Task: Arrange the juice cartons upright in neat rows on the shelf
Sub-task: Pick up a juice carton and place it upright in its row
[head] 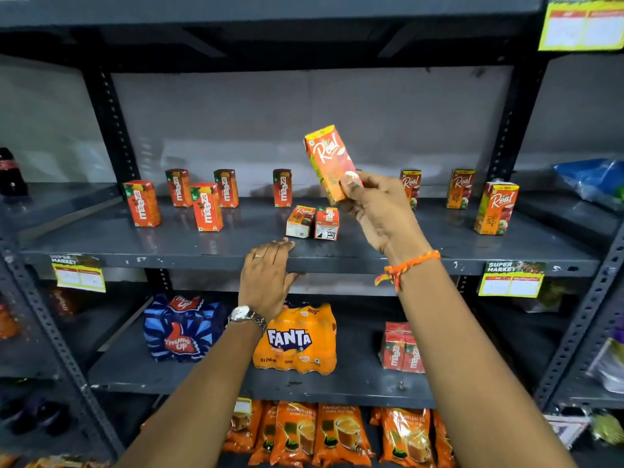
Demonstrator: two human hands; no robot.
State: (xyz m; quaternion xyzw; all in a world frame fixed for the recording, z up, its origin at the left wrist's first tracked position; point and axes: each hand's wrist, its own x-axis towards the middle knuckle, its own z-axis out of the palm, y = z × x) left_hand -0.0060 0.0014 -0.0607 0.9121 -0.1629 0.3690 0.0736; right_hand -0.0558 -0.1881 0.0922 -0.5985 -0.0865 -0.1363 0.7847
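So the right hand (374,204) has a Real carton (329,163) pinched by its lower end, fingers and thumb closed on it, lifted above the shelf (236,255) and tilted back to the left. The left hand (270,275) is holding nothing, just draped flat over the shelf's front edge with the fingers loosely spread.

Things I'd worry about from here:

- That grip is low on the carton, so it's top-heavy in the hand. Set it down while it's tilted and I reckon it tips over instead of standing
- Two fallen cartons (312,221) lie right below the raised one, touching each other. Come down there and it lands on them or shoves them deeper
- The Real cartons on the right (461,189) stand well apart, nothing to brace against, so a bump from the wrist could knock one flat
- The Maaza cartons (206,206) on the left are upright but staggered, not in rows yet, so sliding them together carelessly could domino them

Honestly the lying pair seems the biggest trap
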